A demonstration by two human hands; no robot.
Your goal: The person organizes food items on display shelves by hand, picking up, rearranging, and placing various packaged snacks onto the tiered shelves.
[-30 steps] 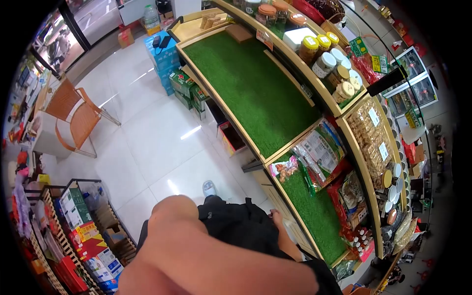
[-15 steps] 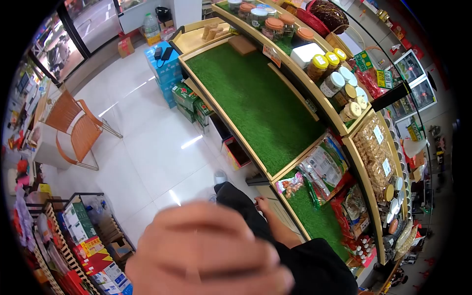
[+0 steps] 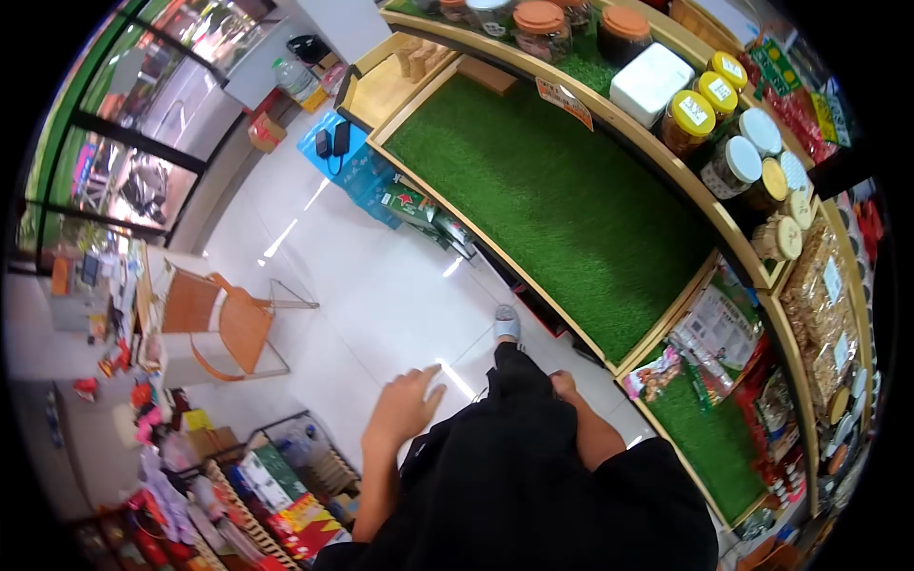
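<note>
My left hand is held low in front of my body above the white tiled floor. Its thumb and fingers are apart, and nothing shows in it. My right hand hangs beside my right thigh, near the wooden display shelf. Its fingers are turned away and small, so their state is unclear. The shelf's large section is lined with green artificial grass. The smaller section nearest my right arm holds snack packets and a small pink bag.
Jars with yellow lids and a white box stand on the upper shelf. Blue boxes and green cartons sit beside the display. An orange-brown chair is at left. A rack of boxed goods stands lower left.
My left hand, large and blurred close to the camera before, has dropped to waist level and opened out. The view has shifted, showing more of the glass door and my black clothing.
</note>
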